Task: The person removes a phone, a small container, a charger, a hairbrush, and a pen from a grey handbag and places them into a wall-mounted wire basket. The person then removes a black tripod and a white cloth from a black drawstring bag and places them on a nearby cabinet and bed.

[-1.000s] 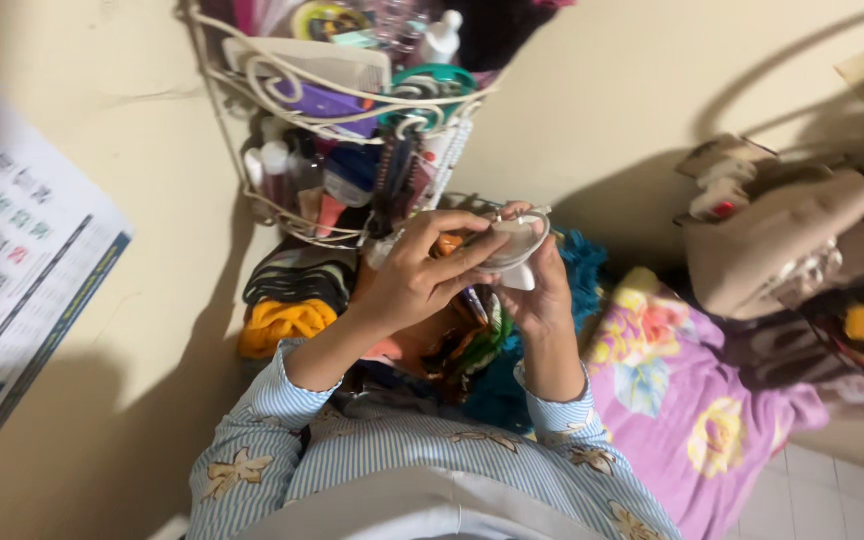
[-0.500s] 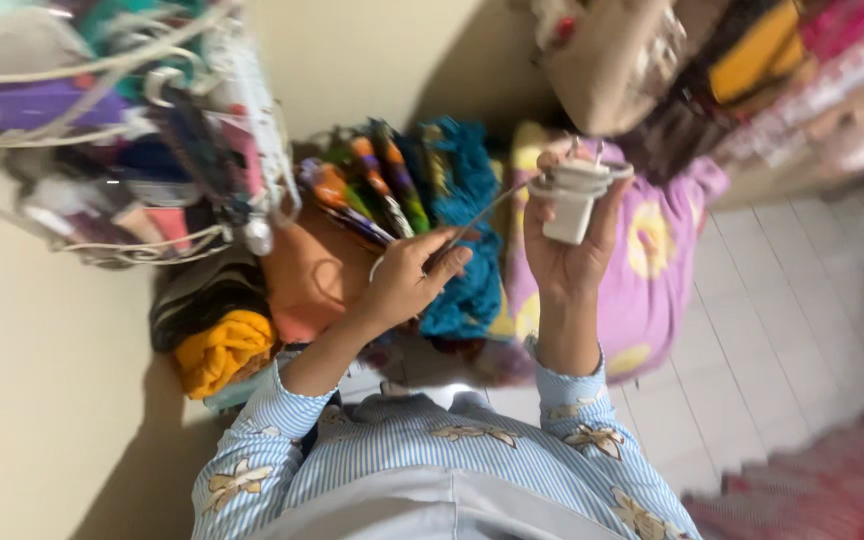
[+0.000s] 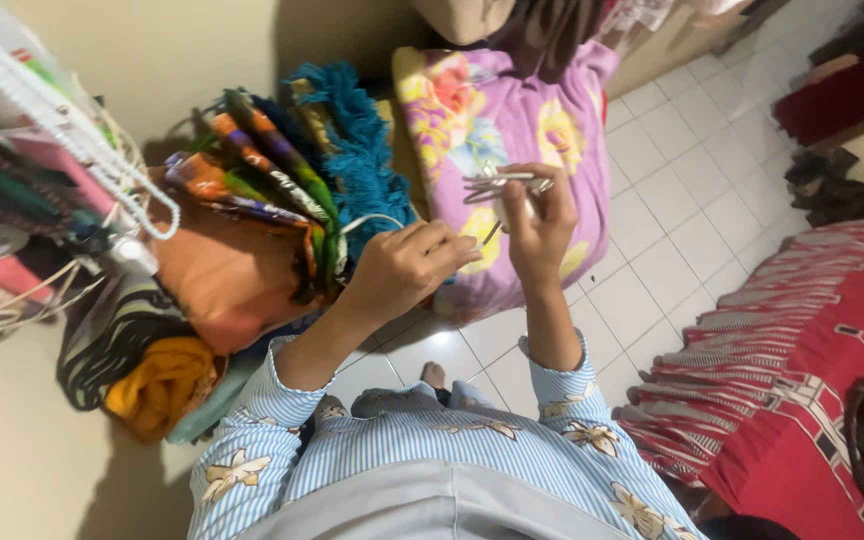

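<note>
**Charger and cord held between two hands above the floor tiles**

While the right hand (image 3: 537, 215) is raised with its fingers curled around a white charger (image 3: 508, 192), the left hand (image 3: 407, 265) sits just beside it, a little lower, with thumb and fingertips pinched on a thin white cord (image 3: 372, 219). Loops of that cord lie gathered across the top of the charger, under the right thumb and forefinger, and a short length arcs from the left hand's pinch up and over its knuckles. Both hands are closed on what they hold; neither is spread. The two hands are near each other but not touching.

Both forearms come out of blue striped sleeves (image 3: 267, 400) with pale flower prints. Behind the hands lies a purple flowered cloth (image 3: 472, 105), draped down onto the white floor tiles (image 3: 672, 215). To its left stands a stack of folded fabrics: a teal fringed piece (image 3: 357, 150), bright patterned pieces (image 3: 262, 165), an orange one (image 3: 227, 275), and lower down a striped dark one and a yellow one (image 3: 157, 385). A white wire rack (image 3: 102, 165) crammed with small items hangs on the cream wall at the left edge. At the right, a red striped cloth (image 3: 782, 370) covers something low.
</note>
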